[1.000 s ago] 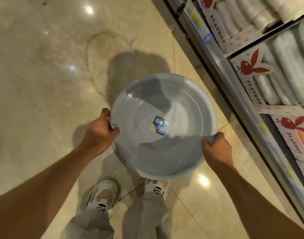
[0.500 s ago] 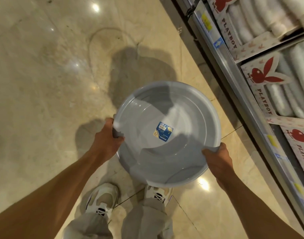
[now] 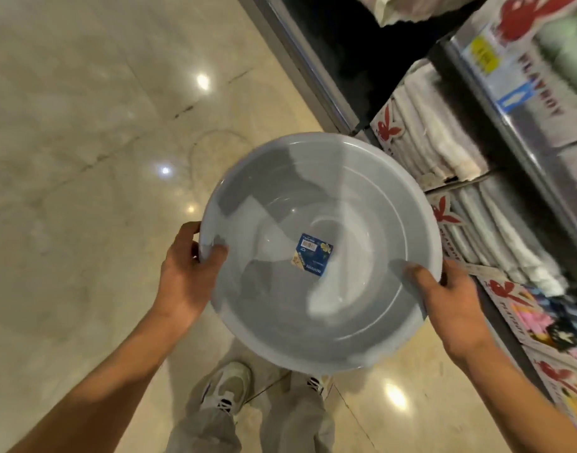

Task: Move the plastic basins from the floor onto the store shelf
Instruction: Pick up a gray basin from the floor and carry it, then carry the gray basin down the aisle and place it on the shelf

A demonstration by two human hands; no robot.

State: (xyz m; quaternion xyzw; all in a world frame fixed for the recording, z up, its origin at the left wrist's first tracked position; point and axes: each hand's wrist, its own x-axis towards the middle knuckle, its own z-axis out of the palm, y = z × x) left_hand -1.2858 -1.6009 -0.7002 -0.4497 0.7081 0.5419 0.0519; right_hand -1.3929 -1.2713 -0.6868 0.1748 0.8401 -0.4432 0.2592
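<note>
Left hand point(image 3: 186, 276) and right hand point(image 3: 450, 299) have raised the basin point(image 3: 313, 197) nearer the shelf point(image 3: 316, 60).

You have one grey basin point(image 3: 320, 256) in view, with one blue sticker point(image 3: 313, 258) on its inside bottom, and two hands on its rim — your left hand point(image 3: 186, 279) and your right hand point(image 3: 450, 305), one to each side. Below it you can count two shoes point(image 3: 226, 389) on the one floor point(image 3: 84, 158). On the shelf point(image 3: 316, 60) the rolled towels point(image 3: 437, 132) are too blurred to count — several packs, no firmer figure.
</note>
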